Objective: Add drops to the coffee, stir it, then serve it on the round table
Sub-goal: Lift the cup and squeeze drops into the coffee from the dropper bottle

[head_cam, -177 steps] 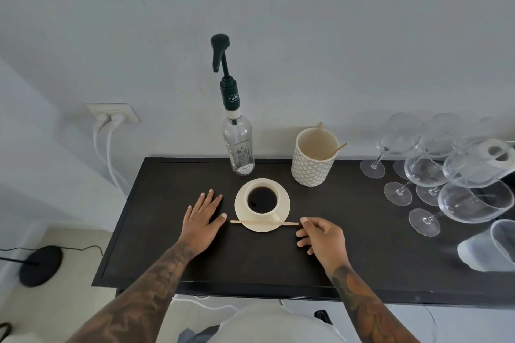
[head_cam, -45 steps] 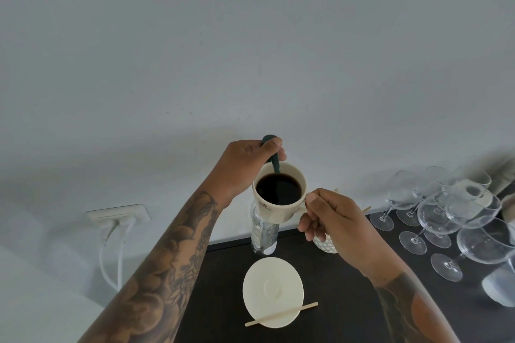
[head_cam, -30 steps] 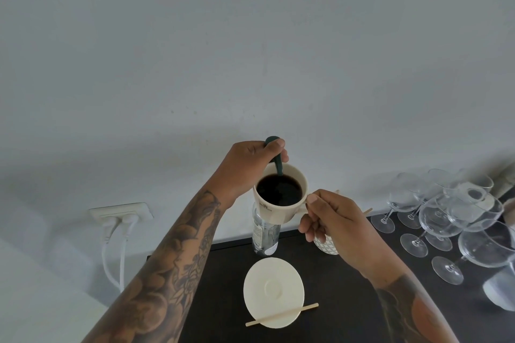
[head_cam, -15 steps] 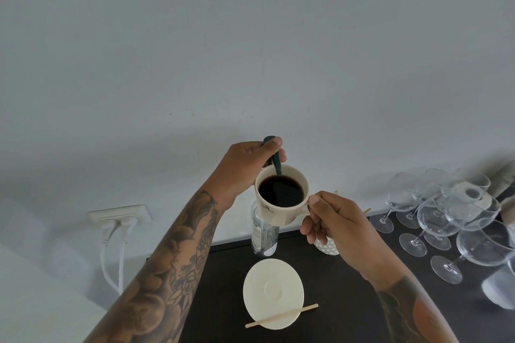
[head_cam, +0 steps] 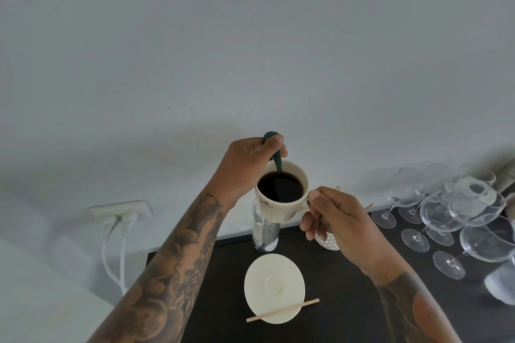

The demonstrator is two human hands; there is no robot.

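My right hand [head_cam: 337,220] holds the cream coffee cup [head_cam: 274,209] by its handle, lifted above the dark table [head_cam: 223,315]. The cup is full of black coffee. My left hand [head_cam: 245,167] is closed on the dark green pump head [head_cam: 274,154] of the clear glass bottle [head_cam: 264,234], whose spout points down over the far rim of the cup. The cup hides most of the bottle. Below, the empty cream saucer [head_cam: 274,288] lies on the table with a wooden stir stick [head_cam: 282,310] across its near edge.
Several stemmed wine glasses [head_cam: 451,214] crowd the table's right side. A patterned holder [head_cam: 327,239] with stir sticks stands behind my right hand. A wall socket [head_cam: 121,210] with two white plugs is at the left. The grey wall rises just behind the table.
Since 5.9 s ago my hands left the table; the right lifted the cup off the saucer under the spout and the left took the pump head. Over the last second hardly anything moved.
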